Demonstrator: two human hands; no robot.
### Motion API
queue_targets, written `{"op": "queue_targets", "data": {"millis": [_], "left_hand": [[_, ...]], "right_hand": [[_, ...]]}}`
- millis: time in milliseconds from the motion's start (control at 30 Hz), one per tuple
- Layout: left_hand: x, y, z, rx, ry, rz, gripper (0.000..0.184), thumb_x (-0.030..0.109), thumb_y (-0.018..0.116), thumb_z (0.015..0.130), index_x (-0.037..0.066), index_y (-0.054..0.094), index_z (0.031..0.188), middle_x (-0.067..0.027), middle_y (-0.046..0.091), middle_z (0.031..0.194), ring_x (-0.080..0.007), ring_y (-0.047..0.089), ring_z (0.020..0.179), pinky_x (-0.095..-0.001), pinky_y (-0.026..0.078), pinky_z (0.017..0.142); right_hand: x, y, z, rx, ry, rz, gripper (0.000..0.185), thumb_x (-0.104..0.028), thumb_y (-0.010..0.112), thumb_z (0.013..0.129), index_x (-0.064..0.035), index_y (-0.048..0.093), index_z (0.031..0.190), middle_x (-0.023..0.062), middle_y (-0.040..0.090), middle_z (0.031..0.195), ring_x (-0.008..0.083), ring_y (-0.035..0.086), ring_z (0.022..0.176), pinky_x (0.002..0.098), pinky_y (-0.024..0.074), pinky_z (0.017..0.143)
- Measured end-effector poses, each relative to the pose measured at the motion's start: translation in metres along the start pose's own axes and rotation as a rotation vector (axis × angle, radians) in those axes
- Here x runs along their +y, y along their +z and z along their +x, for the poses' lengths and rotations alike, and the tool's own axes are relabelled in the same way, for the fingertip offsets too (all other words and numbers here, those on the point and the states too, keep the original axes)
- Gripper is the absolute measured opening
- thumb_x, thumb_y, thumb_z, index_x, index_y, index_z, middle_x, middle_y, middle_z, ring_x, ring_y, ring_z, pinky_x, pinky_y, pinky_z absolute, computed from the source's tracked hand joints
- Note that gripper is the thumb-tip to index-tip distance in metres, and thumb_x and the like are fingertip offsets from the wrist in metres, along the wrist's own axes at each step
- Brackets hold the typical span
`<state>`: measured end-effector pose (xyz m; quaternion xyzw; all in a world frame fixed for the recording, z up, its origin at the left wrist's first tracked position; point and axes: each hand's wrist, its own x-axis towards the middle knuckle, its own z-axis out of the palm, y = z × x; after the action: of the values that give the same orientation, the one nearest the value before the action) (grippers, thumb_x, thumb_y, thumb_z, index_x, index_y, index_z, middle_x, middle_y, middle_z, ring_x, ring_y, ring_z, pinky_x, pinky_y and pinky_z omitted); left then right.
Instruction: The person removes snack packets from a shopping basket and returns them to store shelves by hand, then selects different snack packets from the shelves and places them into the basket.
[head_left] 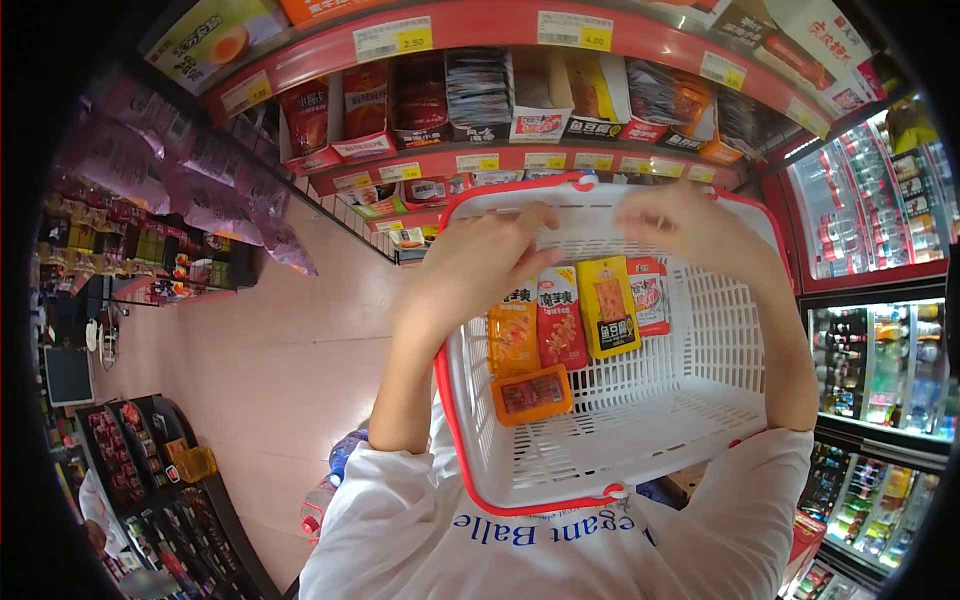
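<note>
A white plastic shopping basket [640, 400] with a red rim is in front of my body. My left hand [490, 250] is over its left rim, thumb and fingers apart, near an orange snack packet [513, 335]. Above the far side of the basket is my right hand [685, 225], slightly blurred, with its fingers apart and nothing visible in them. Beside the orange packet are a red snack packet [562, 325], a yellow snack packet [608, 310] and a red-and-white packet [648, 297]. A small orange pack [532, 395] lies nearer to me.
Shelves of boxed snacks with price tags [393, 38] stand ahead. Drink coolers [875, 370] line the right side. Purple bags [210, 190] hang at the left above the tiled floor [290, 340]. A dark display rack [170, 480] stands lower left.
</note>
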<state>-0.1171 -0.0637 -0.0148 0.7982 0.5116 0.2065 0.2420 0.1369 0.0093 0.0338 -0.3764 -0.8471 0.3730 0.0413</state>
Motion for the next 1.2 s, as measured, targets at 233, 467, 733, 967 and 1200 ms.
{"op": "queue_targets", "data": {"millis": [233,467,733,967,1200], "left_hand": [[0.001,-0.001,-0.005,0.023,-0.001,-0.018,0.03,0.033,0.061,0.093,0.012,0.058,0.114,-0.0067,0.07,0.079,-0.0272,0.067,0.077,-0.0394,0.05,0.069],[-0.001,0.001,-0.006,0.049,0.016,-0.013,0.031,0.034,0.06,0.094,0.011,0.058,0.114,-0.0068,0.069,0.078,-0.0273,0.067,0.078,-0.0402,0.05,0.069],[-0.004,-0.001,-0.009,0.077,0.053,-0.054,0.031,0.033,0.059,0.095,0.01,0.057,0.115,-0.0076,0.069,0.079,-0.0286,0.067,0.079,-0.0409,0.051,0.07],[-0.007,-0.001,-0.008,0.1,0.084,-0.084,0.031,0.032,0.059,0.094,0.009,0.056,0.114,-0.0095,0.069,0.079,-0.0304,0.067,0.078,-0.042,0.051,0.071],[-0.007,0.001,-0.006,0.077,0.066,-0.051,0.031,0.032,0.059,0.095,0.008,0.056,0.115,-0.0097,0.07,0.079,-0.0309,0.067,0.078,-0.0424,0.051,0.07]], "right_hand": [[0.011,-0.002,0.103,0.591,-0.363,-0.281,0.027,-0.023,0.061,0.092,-0.0024,0.061,0.11,0.016,0.068,0.096,0.0325,0.065,0.086,0.0411,0.0517,0.075],[0.021,0.003,0.2,0.743,-0.278,-0.537,0.038,-0.029,0.062,0.092,-0.0021,0.058,0.119,0.0206,0.063,0.113,0.0413,0.059,0.103,0.0439,0.0484,0.088],[0.024,0.009,0.246,0.831,-0.306,-0.781,0.035,-0.03,0.064,0.089,-0.0006,0.062,0.108,0.0206,0.065,0.103,0.0383,0.063,0.096,0.0463,0.0506,0.084],[0.029,0.011,0.254,0.896,-0.398,-0.93,0.037,-0.025,0.067,0.086,-0.0033,0.059,0.115,0.0184,0.061,0.113,0.0366,0.06,0.105,0.0459,0.0497,0.088],[0.039,0.003,0.276,0.907,-0.389,-0.664,0.037,-0.02,0.069,0.084,-0.0045,0.059,0.116,0.0181,0.061,0.115,0.0357,0.06,0.107,0.0447,0.0492,0.09]]}}
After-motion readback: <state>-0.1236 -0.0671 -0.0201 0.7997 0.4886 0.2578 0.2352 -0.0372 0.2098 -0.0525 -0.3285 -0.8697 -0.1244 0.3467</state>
